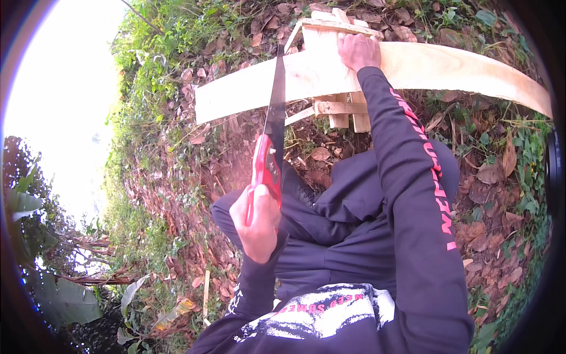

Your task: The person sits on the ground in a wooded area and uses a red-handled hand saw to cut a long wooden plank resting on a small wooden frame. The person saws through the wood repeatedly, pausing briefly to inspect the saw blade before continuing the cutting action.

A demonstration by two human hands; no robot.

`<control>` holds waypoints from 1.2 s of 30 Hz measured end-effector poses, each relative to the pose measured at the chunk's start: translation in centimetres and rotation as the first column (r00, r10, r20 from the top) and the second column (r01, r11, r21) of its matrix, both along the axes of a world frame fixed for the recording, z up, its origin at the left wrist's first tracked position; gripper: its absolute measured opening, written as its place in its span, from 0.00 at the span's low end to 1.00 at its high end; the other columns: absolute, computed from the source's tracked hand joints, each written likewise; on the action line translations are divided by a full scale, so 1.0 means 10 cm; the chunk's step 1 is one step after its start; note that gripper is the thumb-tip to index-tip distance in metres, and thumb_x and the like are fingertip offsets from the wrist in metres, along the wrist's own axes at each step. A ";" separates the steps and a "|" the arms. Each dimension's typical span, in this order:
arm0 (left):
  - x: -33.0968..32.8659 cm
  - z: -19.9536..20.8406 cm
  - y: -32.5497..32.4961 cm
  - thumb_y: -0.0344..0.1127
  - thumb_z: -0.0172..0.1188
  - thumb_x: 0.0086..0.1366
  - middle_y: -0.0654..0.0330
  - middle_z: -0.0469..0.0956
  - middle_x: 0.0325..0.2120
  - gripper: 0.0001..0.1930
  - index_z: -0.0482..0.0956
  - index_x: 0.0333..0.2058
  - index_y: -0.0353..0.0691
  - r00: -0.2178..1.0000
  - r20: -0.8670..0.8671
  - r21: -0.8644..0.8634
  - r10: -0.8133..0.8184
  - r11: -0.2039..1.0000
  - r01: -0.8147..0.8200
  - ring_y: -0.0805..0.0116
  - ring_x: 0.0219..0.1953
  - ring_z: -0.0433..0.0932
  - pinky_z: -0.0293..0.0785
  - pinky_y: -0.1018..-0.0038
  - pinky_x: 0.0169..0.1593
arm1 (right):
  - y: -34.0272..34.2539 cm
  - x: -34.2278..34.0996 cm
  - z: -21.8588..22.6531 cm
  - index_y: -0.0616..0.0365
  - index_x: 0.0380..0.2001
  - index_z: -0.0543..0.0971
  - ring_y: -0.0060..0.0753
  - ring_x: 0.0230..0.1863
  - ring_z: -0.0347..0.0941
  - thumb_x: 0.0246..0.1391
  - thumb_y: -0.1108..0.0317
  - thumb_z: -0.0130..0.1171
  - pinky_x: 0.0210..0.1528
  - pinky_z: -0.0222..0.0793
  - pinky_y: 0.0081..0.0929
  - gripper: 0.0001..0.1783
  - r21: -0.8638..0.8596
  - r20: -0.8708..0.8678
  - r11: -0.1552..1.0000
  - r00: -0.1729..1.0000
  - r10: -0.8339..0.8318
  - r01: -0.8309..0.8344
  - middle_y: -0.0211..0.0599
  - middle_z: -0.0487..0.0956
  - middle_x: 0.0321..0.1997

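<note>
My left hand (257,223) is wrapped around the red handle of a handsaw (275,112), its dark blade pointing away from me. The blade crosses the left part of a long, pale wooden plank (236,89). Whether its teeth are sunk into the wood cannot be made out. Toward the plank's far edge, my right hand (359,52) bears down with its fingers curled over that edge. Under the plank stands a small, rough wooden stand (339,108), whose slats show on both the near and far sides.
My bent legs (354,200) in dark trousers are just this side of the stand. Brown dry leaves (483,248) and green weeds cover the ground. A thin wooden stick (206,295) lies at the lower left, near broad-leaved plants (68,301).
</note>
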State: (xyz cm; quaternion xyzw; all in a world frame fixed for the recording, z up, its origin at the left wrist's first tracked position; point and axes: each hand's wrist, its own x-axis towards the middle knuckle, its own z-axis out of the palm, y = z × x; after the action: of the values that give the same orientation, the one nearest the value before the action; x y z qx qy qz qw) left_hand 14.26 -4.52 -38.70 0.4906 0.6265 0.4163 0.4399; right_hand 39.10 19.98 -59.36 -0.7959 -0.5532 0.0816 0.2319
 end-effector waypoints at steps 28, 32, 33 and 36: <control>0.06 -0.18 0.30 0.36 0.52 0.70 0.73 0.65 0.13 0.14 0.73 0.25 0.39 0.997 0.023 -0.009 -0.069 0.998 0.069 0.87 0.14 0.60 0.51 0.84 0.18 | 0.02 0.13 -0.03 0.58 0.26 0.85 0.51 0.38 0.81 0.65 0.47 0.35 0.58 0.63 0.51 0.34 -0.037 -0.130 0.999 0.991 -0.013 0.008 0.53 0.83 0.32; -0.03 -0.02 0.18 0.32 0.53 0.69 0.69 0.66 0.13 0.08 0.75 0.31 0.35 0.998 0.020 -0.076 -0.065 0.995 0.066 0.81 0.14 0.62 0.55 0.80 0.18 | 0.01 0.08 -0.07 0.53 0.23 0.84 0.43 0.31 0.80 0.63 0.49 0.40 0.54 0.65 0.44 0.29 0.003 -0.007 1.000 1.000 -0.018 0.018 0.44 0.83 0.26; -0.09 -0.30 0.43 0.30 0.54 0.67 0.65 0.67 0.14 0.06 0.75 0.32 0.34 0.949 -0.281 0.164 -0.141 0.967 0.192 0.76 0.15 0.65 0.58 0.77 0.19 | -0.05 0.08 -0.03 0.55 0.24 0.84 0.46 0.33 0.80 0.64 0.48 0.38 0.56 0.64 0.46 0.31 -0.053 -0.053 0.999 0.999 0.010 -0.012 0.47 0.83 0.28; -0.11 -0.62 1.13 0.27 0.53 0.65 0.57 0.71 0.18 0.05 0.74 0.31 0.32 0.790 -0.600 0.284 -0.129 0.889 0.360 0.63 0.18 0.70 0.64 0.70 0.22 | -0.01 -0.06 0.20 0.60 0.25 0.84 0.52 0.38 0.81 0.65 0.46 0.35 0.59 0.63 0.49 0.35 -0.076 -0.124 0.993 0.989 0.079 -0.089 0.53 0.83 0.32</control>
State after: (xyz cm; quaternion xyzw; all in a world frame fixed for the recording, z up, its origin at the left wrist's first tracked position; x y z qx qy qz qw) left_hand 13.17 6.77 -44.89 0.7461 0.5639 0.3044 0.1808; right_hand 38.51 19.84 -57.38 -0.7744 -0.5673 0.1615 0.2289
